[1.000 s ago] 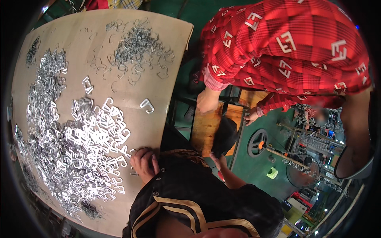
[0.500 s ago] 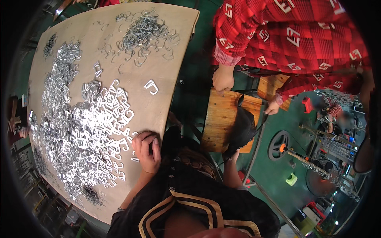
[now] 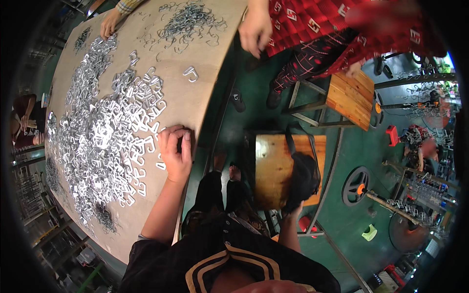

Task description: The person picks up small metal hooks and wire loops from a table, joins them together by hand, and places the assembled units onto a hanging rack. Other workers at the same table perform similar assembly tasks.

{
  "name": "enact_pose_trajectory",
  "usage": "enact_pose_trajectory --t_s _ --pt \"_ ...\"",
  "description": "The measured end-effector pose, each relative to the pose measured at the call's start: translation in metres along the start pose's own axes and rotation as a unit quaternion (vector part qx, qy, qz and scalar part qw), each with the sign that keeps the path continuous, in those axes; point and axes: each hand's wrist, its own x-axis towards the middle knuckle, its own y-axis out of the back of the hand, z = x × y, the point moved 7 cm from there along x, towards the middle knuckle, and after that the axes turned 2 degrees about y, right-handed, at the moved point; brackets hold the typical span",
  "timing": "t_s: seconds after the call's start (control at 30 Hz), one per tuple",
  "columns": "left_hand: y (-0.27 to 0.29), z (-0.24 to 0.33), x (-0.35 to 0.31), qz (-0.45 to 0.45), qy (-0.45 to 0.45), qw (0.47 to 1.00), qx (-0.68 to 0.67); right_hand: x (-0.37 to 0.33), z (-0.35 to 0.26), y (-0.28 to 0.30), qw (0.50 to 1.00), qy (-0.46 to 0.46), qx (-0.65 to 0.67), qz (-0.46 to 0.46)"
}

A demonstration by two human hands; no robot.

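My left hand (image 3: pixel 176 151) rests on the table's right edge. Its fingers are loosely curled, with nothing visible in them, beside a large heap of shiny metal hooks (image 3: pixel 117 132). On the right, my right hand (image 3: pixel 294 210) grips the lower end of a black bag (image 3: pixel 304 178), its fingers partly hidden behind it. The bag lies on a wooden stool (image 3: pixel 271 168), and its strap loops up toward the far side. One loose hook (image 3: pixel 190 73) lies apart on the brown tabletop (image 3: pixel 168 100).
A person in a red patterned top (image 3: pixel 308 22) stands at the far right, past the table corner. Another wooden stool (image 3: pixel 349 100) is beside them. A co-worker's hand (image 3: pixel 110 23) touches the heap's far end. A black wheel (image 3: pixel 355 185) stands right.
The person in red has let go of the near stool and bag and moved farther away. A co-worker's hand has appeared at the far left. My right hand still holds the bag.
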Motion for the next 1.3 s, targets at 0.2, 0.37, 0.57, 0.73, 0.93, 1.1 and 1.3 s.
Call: enact_pose_trajectory --t_s 0.2,0.37,0.57,0.73,0.93,1.1,1.3 --pt "0.001 0.062 -0.008 0.019 -0.106 0.994 -0.009 -0.059 -0.015 -0.012 0.988 0.052 -0.055 0.134" --pt "-0.125 0.079 -0.027 -0.089 -0.068 0.971 -0.210 -0.087 -0.027 0.031 0.967 0.056 -0.100 0.226" --pt "-0.359 -0.213 -0.234 -0.001 0.594 0.790 -0.149 -0.080 0.010 0.056 0.936 -0.007 -0.148 0.318" --pt "-0.518 -0.345 -0.230 -0.246 0.414 0.872 0.094 -0.038 0.045 0.072 0.910 -0.070 -0.185 0.364" --pt "-0.651 -0.397 -0.170 -0.509 0.209 0.804 0.226 0.005 0.073 0.085 0.889 -0.114 -0.216 0.387" --pt "-0.711 -0.355 -0.134 -0.286 0.008 0.918 0.275 0.014 0.097 0.089 0.878 -0.130 -0.224 0.403" --pt "-0.724 -0.395 -0.116 -0.248 0.298 0.920 0.050 0.009 0.109 0.096 0.866 -0.136 -0.228 0.424"
